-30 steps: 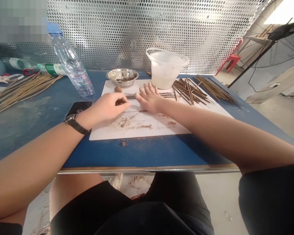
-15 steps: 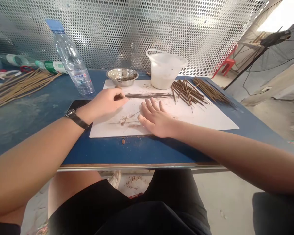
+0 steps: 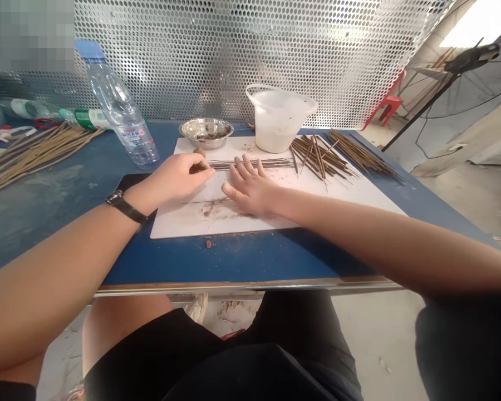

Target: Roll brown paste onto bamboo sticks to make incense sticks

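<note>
My left hand (image 3: 182, 174) rests at the left part of a white board (image 3: 338, 200), thumb and fingers pinched together near the left ends of several thin dark sticks (image 3: 275, 162). What it pinches is too small to make out. A brown lump (image 3: 199, 151) shows just behind its fingers. My right hand (image 3: 253, 186) lies flat on the board with fingers spread, its fingertips by the thin sticks. A single thin stick (image 3: 204, 201) runs out to the left from under it. Brown crumbs lie around. Thicker brown sticks (image 3: 317, 156) are piled on the board's right side.
Behind the board stand a metal bowl (image 3: 206, 133) and a white plastic bucket (image 3: 276, 120). A clear bottle (image 3: 123, 106) is at the left, beside long tan sticks (image 3: 37, 150). More brown sticks (image 3: 363, 153) lie at the right. A perforated metal panel (image 3: 192, 50) closes the back.
My right hand has moved back and a little left, still flat. The single thin stick in front of the bundle now lies farther back. My left hand keeps its pinch with little movement.
</note>
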`<state>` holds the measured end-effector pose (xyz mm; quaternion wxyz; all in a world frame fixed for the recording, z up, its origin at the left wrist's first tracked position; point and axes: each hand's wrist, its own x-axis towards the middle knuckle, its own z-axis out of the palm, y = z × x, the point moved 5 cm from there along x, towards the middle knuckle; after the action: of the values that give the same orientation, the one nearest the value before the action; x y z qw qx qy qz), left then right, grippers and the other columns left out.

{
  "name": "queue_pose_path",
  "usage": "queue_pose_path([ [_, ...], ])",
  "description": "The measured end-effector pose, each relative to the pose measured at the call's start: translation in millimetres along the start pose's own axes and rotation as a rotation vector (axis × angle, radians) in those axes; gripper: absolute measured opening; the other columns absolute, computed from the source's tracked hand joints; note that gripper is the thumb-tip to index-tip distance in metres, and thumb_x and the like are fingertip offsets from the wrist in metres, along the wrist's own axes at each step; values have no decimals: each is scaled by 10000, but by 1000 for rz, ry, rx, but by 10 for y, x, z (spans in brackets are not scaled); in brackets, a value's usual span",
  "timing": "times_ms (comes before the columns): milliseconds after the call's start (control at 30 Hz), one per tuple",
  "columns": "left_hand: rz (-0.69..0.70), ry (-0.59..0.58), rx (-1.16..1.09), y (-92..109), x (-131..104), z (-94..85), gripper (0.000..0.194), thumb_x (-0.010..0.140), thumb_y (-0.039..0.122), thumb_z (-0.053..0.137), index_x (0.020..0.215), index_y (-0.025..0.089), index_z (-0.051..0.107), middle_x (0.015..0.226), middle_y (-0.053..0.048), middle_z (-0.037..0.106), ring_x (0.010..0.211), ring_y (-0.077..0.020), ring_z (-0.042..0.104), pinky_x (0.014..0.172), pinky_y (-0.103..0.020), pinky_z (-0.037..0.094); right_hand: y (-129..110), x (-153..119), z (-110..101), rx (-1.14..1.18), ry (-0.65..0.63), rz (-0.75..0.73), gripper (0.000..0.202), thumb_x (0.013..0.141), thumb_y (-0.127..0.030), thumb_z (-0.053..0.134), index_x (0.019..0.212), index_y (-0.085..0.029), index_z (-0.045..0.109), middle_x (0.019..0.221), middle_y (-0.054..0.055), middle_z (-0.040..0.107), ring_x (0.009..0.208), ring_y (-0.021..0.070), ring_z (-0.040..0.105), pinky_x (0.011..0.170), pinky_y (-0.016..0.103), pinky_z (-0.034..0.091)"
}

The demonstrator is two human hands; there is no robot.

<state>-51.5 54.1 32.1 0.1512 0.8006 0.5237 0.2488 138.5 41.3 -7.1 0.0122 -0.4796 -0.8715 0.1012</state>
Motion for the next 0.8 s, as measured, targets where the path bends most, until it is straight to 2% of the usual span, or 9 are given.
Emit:
queue_pose_path([
  [100, 1, -4, 5, 1, 7, 4, 253, 910, 473, 703, 828, 234, 682, 822, -43, 722, 768, -218, 618, 745, -358, 467, -156, -416, 54, 52, -28, -64, 1162, 1036, -850, 5, 1791, 23, 142, 1873, 239, 13, 1733, 421, -115, 1391, 660, -52],
  [167, -1, -15, 10, 16, 5, 9, 239, 900, 464, 708, 848, 230, 701, 837, -47, 733, 781, -222, 635, 759, -356, 483, -243, -646, 90, 98, -60, -93, 1197, 1022, -870, 3, 1785, 43, 137, 1868, 249, -2, 1731, 431, -112, 1393, 666, -38],
  [267, 3, -17, 20, 49, -5, 7, 228, 903, 449, 708, 851, 227, 712, 846, -50, 736, 785, -224, 646, 758, -354, 490, -295, -779, 140, 144, -81, -99, 1215, 1017, -893, 51, 1785, 47, 125, 1864, 255, -7, 1727, 443, -118, 1385, 690, -43],
  [367, 4, 36, 17, 75, -20, -28, 230, 922, 431, 700, 817, 226, 693, 815, -50, 719, 756, -220, 636, 735, -360, 482, -239, -587, 143, 136, -23, -79, 1231, 1007, -913, 101, 1787, 39, 131, 1871, 245, 5, 1721, 447, -149, 1385, 685, -56],
  [467, -3, 105, -15, 79, -30, -78, 240, 944, 404, 684, 783, 227, 662, 780, -44, 691, 725, -211, 620, 724, -367, 476, -142, -179, 57, 98, 35, -84, 1210, 1008, -909, 115, 1800, 5, 116, 1884, 204, 0, 1719, 435, -179, 1384, 673, -73],
  [567, -14, 138, -40, 55, -22, -109, 237, 958, 385, 681, 779, 230, 661, 760, -39, 671, 721, -209, 611, 718, -368, 473, -28, 221, -44, 48, -22, 0, 1163, 1040, -851, 117, 1792, 35, 63, 1881, 206, -44, 1724, 408, -183, 1392, 640, -56],
  [633, -16, 140, -39, 34, -9, -114, 225, 956, 374, 686, 784, 230, 671, 753, -36, 662, 726, -209, 606, 713, -364, 470, 3, 379, -84, 26, -63, 39, 1136, 1056, -814, 123, 1784, 55, 57, 1881, 209, -67, 1725, 397, -187, 1396, 619, -48],
  [700, -12, 139, -35, 21, 2, -113, 214, 953, 363, 687, 786, 229, 673, 750, -33, 658, 729, -206, 601, 709, -359, 466, -8, 417, -83, 32, -61, 64, 1128, 1060, -802, 130, 1781, 63, 64, 1882, 209, -67, 1728, 397, -177, 1399, 605, -48],
  [800, -12, 126, -31, 22, 9, -105, 228, 953, 348, 678, 763, 225, 650, 749, -29, 656, 727, -200, 596, 707, -352, 460, -81, 236, -3, 61, -28, 87, 1149, 1051, -815, 115, 1777, 76, 91, 1879, 232, -23, 1731, 422, -134, 1398, 628, -33],
])
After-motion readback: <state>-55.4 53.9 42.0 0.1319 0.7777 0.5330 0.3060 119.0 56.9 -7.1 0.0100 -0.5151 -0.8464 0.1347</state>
